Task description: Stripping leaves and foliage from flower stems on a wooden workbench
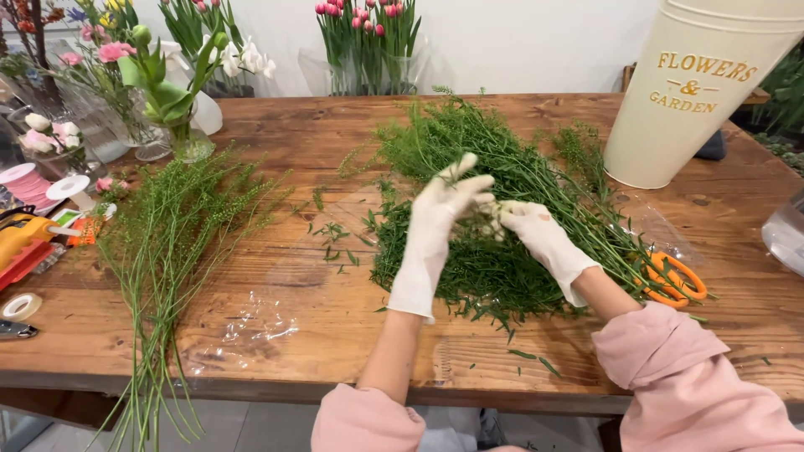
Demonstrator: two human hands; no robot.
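Note:
Both my hands wear white gloves and pink sleeves. My left hand [435,222] is raised over a large heap of leafy green stems [494,201] in the middle of the wooden table [335,318], fingers pinching a thin sprig. My right hand [536,234] sits just to its right, fingers closed on the same sprig where the two hands meet. A second bundle of long, thin green stems [163,251] lies at the left, hanging over the table's front edge.
Orange-handled scissors [674,280] lie right of the heap. A tall cream metal bucket [695,92] stands at back right. Vases of tulips [368,42] and other flowers [167,92] line the back. Tape rolls [21,305], ribbon spools and clear cellophane [251,322] lie left.

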